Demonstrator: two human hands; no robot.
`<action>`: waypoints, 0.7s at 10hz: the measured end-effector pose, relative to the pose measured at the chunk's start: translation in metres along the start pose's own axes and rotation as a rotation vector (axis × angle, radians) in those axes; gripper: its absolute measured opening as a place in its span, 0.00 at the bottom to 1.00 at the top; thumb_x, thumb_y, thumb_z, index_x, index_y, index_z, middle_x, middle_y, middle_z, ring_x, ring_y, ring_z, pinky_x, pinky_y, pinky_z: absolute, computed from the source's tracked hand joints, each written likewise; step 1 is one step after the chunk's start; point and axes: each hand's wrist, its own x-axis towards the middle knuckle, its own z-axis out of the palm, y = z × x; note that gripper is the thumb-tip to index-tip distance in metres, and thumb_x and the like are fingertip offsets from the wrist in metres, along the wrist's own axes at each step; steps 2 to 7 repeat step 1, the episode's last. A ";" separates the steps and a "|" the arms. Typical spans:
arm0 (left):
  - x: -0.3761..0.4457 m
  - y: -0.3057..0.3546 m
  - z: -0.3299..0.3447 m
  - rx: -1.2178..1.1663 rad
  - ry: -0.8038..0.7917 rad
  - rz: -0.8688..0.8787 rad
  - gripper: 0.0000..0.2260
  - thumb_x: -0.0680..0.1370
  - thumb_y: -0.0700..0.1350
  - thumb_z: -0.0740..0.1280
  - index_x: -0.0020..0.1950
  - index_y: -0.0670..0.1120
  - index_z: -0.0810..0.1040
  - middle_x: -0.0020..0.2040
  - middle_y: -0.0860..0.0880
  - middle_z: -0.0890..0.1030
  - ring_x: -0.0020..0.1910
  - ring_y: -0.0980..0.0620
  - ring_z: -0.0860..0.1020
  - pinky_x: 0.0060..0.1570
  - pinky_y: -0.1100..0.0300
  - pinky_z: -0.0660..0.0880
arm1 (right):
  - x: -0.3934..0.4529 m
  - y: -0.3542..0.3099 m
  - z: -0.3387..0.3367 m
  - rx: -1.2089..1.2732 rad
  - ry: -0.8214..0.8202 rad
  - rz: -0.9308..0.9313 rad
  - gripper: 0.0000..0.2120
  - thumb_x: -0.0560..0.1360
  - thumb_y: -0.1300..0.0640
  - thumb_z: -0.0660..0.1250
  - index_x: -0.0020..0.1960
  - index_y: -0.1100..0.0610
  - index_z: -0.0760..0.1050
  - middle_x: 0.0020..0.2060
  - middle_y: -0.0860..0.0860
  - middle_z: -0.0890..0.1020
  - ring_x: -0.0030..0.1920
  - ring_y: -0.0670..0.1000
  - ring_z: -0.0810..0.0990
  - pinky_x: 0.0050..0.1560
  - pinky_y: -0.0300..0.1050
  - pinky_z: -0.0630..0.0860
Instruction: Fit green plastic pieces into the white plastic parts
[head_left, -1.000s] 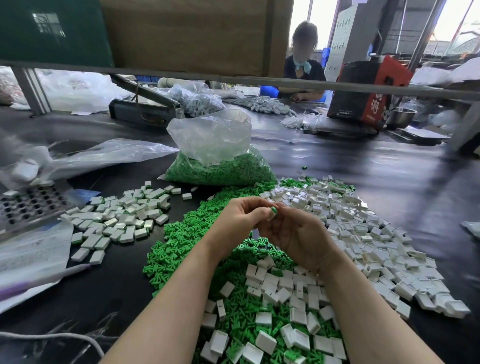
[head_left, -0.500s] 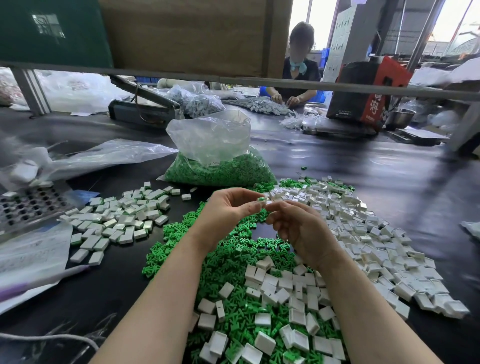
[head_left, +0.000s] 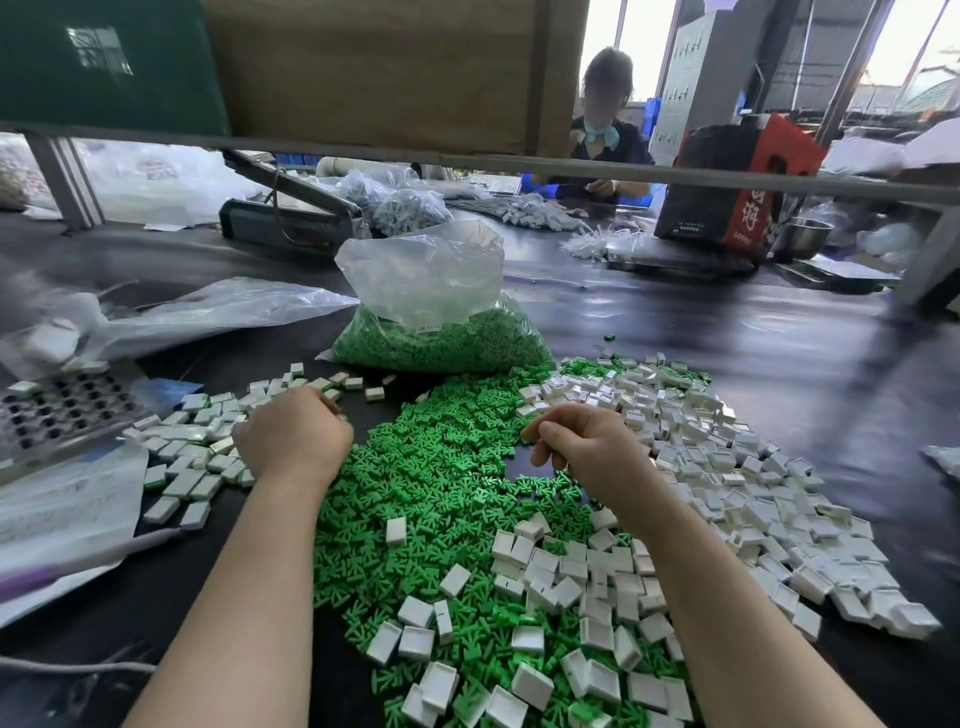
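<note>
Left hand (head_left: 291, 441) curled knuckles-up over the finished pile (head_left: 197, 447) on the left of the dark tabletop (head_left: 779, 364); grip contents hidden, cannot tell. Right hand (head_left: 582, 447) loosely pinched above the green plastic pieces (head_left: 441, 467), fingertips (head_left: 540, 434) drawn together; whether anything sits between them, cannot tell. White plastic parts (head_left: 727, 467) heaped right and near, overlapping the green spread. Behind, clear bag (head_left: 431, 312) full of green pieces, with a small white label, print too small to read. Farther back, red-and-black box (head_left: 737, 182) bearing white Chinese characters, blurred.
</note>
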 end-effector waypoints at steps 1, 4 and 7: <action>-0.003 0.012 -0.002 -0.050 0.038 0.061 0.07 0.75 0.48 0.68 0.51 0.50 0.83 0.47 0.46 0.83 0.51 0.40 0.78 0.52 0.53 0.70 | 0.001 -0.005 -0.002 -0.116 0.002 -0.016 0.11 0.80 0.63 0.62 0.42 0.56 0.80 0.32 0.52 0.83 0.33 0.58 0.73 0.38 0.56 0.74; -0.003 0.012 -0.002 -0.050 0.038 0.061 0.07 0.75 0.48 0.68 0.51 0.50 0.83 0.47 0.46 0.83 0.51 0.40 0.78 0.52 0.53 0.70 | 0.001 -0.005 -0.002 -0.116 0.002 -0.016 0.11 0.80 0.63 0.62 0.42 0.56 0.80 0.32 0.52 0.83 0.33 0.58 0.73 0.38 0.56 0.74; -0.003 0.012 -0.002 -0.050 0.038 0.061 0.07 0.75 0.48 0.68 0.51 0.50 0.83 0.47 0.46 0.83 0.51 0.40 0.78 0.52 0.53 0.70 | 0.001 -0.005 -0.002 -0.116 0.002 -0.016 0.11 0.80 0.63 0.62 0.42 0.56 0.80 0.32 0.52 0.83 0.33 0.58 0.73 0.38 0.56 0.74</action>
